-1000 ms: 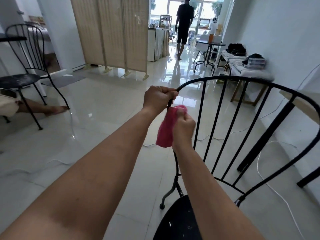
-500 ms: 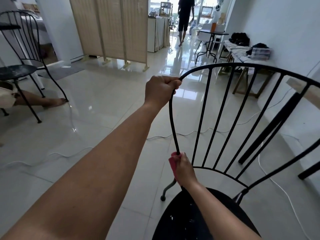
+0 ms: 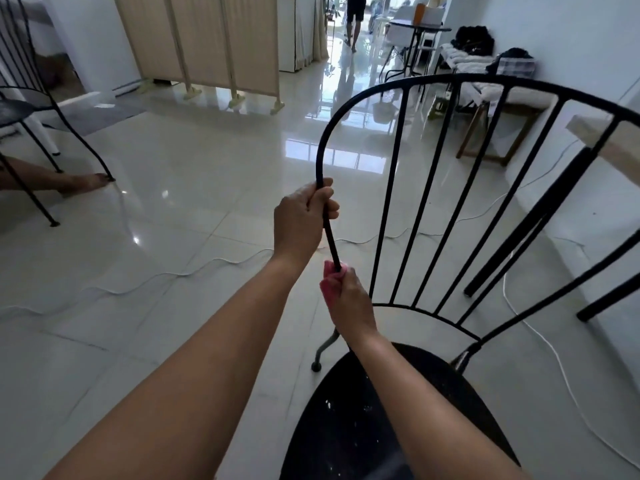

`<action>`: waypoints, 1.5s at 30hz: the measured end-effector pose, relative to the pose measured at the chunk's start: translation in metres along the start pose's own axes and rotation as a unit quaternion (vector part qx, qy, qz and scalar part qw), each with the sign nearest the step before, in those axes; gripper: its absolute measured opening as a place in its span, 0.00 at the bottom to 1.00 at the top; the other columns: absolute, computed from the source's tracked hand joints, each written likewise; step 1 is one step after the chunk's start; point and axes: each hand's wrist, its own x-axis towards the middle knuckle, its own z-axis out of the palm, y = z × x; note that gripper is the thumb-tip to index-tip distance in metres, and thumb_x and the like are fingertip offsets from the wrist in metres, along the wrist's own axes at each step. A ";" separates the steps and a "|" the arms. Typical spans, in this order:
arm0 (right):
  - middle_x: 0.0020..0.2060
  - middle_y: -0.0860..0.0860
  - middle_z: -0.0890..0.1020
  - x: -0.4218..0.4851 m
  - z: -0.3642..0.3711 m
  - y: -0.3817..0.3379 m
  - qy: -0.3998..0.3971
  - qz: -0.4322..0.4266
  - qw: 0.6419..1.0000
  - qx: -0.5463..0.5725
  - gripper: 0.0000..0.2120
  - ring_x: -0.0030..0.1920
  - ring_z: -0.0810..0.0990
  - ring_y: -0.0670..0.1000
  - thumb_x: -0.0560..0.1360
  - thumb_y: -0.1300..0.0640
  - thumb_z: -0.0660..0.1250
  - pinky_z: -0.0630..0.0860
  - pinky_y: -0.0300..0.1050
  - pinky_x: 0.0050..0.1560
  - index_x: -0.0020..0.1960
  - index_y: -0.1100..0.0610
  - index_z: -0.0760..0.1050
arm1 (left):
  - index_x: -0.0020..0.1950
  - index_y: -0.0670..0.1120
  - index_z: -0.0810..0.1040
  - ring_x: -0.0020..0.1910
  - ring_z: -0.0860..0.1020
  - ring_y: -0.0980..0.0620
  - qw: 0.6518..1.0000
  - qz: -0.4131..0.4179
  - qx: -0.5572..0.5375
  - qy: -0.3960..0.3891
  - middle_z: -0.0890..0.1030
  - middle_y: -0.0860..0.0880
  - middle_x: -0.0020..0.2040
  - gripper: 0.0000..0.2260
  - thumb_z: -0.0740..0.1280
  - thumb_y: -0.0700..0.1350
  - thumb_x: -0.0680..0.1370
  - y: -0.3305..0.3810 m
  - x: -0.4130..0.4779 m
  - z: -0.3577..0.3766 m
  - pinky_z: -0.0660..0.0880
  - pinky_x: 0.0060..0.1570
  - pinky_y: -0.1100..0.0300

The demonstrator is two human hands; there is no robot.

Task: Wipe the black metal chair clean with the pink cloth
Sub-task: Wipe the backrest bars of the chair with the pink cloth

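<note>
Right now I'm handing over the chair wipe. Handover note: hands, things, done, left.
Left hand: grips the left upright of the black metal chair about midway up, steadying it.
Right hand: holds the pink cloth wrapped round the same upright, lower down.
Done: the cloth was up near the top bend a second ago and has since run down this upright.
Left: probably the spindles, top rail, right side, legs and the seat, which shows white specks.
</note>
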 end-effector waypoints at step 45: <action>0.45 0.56 0.85 -0.025 -0.040 0.065 0.085 -0.025 0.961 -0.262 0.15 0.38 0.79 0.59 0.77 0.56 0.67 0.77 0.50 0.41 0.61 0.60 0.78 | 0.61 0.46 0.82 0.49 0.82 0.54 0.989 -0.057 0.128 -0.043 0.85 0.47 0.54 0.12 0.69 0.43 0.79 -0.054 -0.057 0.083 0.79 0.49 0.66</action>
